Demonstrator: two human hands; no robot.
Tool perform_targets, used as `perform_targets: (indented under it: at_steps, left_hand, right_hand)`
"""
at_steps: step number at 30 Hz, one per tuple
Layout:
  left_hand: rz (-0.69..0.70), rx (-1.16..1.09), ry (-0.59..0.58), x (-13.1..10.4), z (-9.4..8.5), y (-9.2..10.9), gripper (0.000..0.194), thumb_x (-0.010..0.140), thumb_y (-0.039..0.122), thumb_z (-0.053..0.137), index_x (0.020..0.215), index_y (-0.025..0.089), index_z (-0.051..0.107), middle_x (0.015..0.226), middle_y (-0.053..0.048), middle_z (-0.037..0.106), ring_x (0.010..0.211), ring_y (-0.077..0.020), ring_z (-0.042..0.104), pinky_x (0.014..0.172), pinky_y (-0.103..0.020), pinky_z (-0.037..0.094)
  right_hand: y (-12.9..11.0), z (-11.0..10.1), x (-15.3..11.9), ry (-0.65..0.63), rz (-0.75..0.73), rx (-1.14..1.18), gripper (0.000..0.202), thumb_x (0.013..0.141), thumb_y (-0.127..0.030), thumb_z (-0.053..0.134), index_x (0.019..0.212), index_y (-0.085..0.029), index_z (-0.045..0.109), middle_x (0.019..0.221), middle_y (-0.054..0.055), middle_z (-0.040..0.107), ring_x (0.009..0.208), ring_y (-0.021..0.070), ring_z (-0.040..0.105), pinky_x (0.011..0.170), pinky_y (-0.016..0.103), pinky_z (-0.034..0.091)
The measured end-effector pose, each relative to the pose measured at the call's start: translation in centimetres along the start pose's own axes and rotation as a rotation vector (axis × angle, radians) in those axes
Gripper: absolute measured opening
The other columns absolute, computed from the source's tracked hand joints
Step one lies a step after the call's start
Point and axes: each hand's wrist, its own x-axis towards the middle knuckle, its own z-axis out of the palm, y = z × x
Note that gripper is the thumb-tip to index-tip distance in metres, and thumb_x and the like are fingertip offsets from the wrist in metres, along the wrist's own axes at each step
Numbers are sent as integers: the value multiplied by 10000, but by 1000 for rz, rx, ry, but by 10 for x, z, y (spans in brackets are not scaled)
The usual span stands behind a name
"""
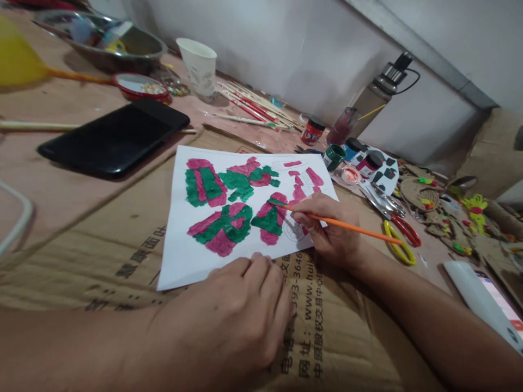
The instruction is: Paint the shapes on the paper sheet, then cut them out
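Observation:
A paintbrush [347, 222] with an orange handle is pinched in my right hand [333, 226]. Its dark bristles touch a painted shape near the middle of a white paper sheet [174, 256]. Several shapes on the sheet are painted green and magenta; at the right, some outlines are bare and others partly magenta. My left hand [241, 305] rests at the sheet's near edge, fingers curled under and tips hidden. Whether it grips anything does not show. Beneath the sheet lies printed cardboard [134, 223]. An open green paint jar [334, 157] stands just beyond the sheet.
A black phone [116, 139] lies at the left. Behind stand a paper cup [198, 68], a metal bowl [134, 49], thin sticks [257, 106] and a bottle [378, 90]. Scissors [398, 234], an orange jar [313, 130] and cardboard crafts [420, 193] are at the right.

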Motion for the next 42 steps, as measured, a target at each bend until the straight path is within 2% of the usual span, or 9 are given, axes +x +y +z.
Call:
perform_targets:
  at_steps: [5, 10, 18, 23, 30, 34, 37, 42]
  left_hand:
    - [32, -6, 105, -2, 11, -1, 120, 1007, 290, 744, 981, 173, 729, 950, -126, 746, 830, -257, 667, 752, -405, 539]
    - [19, 8, 139, -4, 17, 1, 138, 989, 306, 740, 959, 172, 725, 961, -136, 750, 827, -263, 662, 730, -406, 533]
    - [16, 15, 150, -4, 18, 1, 104, 992, 281, 722, 969, 179, 725, 949, -127, 749, 828, -259, 666, 718, -403, 534]
    - [3, 3, 148, -4, 19, 1, 119, 1003, 297, 715, 979, 183, 735, 948, -120, 748, 823, -251, 665, 719, -398, 539]
    - [14, 18, 166, -5, 19, 1, 100, 989, 280, 730, 975, 181, 722, 961, -125, 743, 849, -264, 660, 727, -401, 523]
    - [22, 29, 167, -3, 17, 0, 111, 986, 279, 730, 937, 184, 700, 935, -113, 734, 830, -253, 649, 711, -390, 511]
    - [21, 34, 169, -1, 15, 0, 121, 984, 273, 734, 916, 183, 689, 919, -110, 730, 817, -251, 642, 695, -384, 502]
    - [20, 33, 138, -3, 16, 1, 110, 991, 276, 725, 951, 176, 703, 959, -128, 738, 845, -267, 655, 719, -400, 513]
  right_hand:
    - [-1, -3, 1, 13, 39, 13, 126, 1111, -201, 641, 1046, -251, 736, 919, 14, 824, 791, 163, 750, 744, 294, 626]
    - [0, -1, 0, 24, 77, 26, 123, 1105, -197, 645, 1074, -251, 750, 924, 18, 823, 802, 172, 760, 735, 311, 630]
    - [-1, -1, 1, -20, 67, 57, 147, 1102, -174, 623, 1038, -248, 732, 925, 19, 815, 809, 166, 747, 725, 303, 611]
    - [2, 0, 0, 12, 134, 71, 136, 1094, -201, 637, 1068, -258, 758, 950, 22, 821, 827, 178, 758, 763, 324, 632]
    - [9, -3, 1, 2, 211, 78, 143, 1099, -256, 649, 991, -254, 743, 926, 17, 804, 828, 174, 756, 782, 317, 642]
    - [7, -5, 2, 51, 266, 78, 141, 1093, -276, 667, 979, -277, 750, 933, 12, 798, 819, 178, 754, 781, 333, 659]
    - [5, -4, 3, 95, 250, 86, 137, 1088, -240, 675, 976, -279, 743, 928, 0, 798, 837, 167, 765, 803, 314, 660]
    - [9, -2, 4, 42, 212, 100, 139, 1089, -226, 667, 986, -280, 743, 912, 1, 803, 856, 177, 776, 829, 325, 665]
